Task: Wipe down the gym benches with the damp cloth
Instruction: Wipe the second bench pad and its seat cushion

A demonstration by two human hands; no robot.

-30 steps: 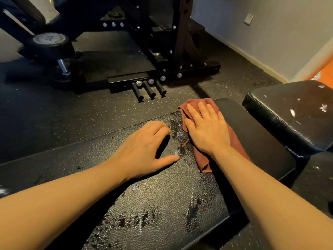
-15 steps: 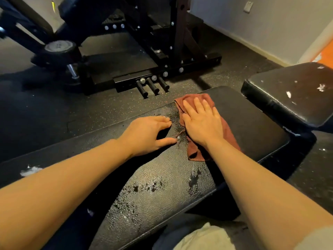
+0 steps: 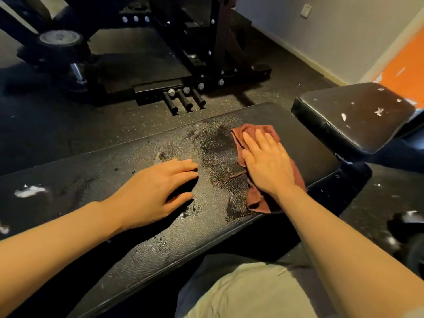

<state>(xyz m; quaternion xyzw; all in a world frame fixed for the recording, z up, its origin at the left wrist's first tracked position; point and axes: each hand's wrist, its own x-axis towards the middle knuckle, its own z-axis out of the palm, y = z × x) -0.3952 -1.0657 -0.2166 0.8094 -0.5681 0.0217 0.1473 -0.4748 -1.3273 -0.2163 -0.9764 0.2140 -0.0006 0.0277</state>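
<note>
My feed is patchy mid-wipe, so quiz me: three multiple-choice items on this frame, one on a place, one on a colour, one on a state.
1. Where does the cloth lie?
A. on the floor
B. on the long bench, under the right hand
C. on the smaller pad

2. What colour is the cloth?
A. reddish brown
B. white
C. blue

3. How is the left hand?
A. gripping the cloth
B. raised off the bench
C. resting on the bench, holding nothing

Key: 1 B, the right hand presses it flat on the long bench, not on the smaller pad. 2 A, reddish-brown folds show around the hand. 3 C, its fingers lie on the vinyl, apart from the cloth.
</note>
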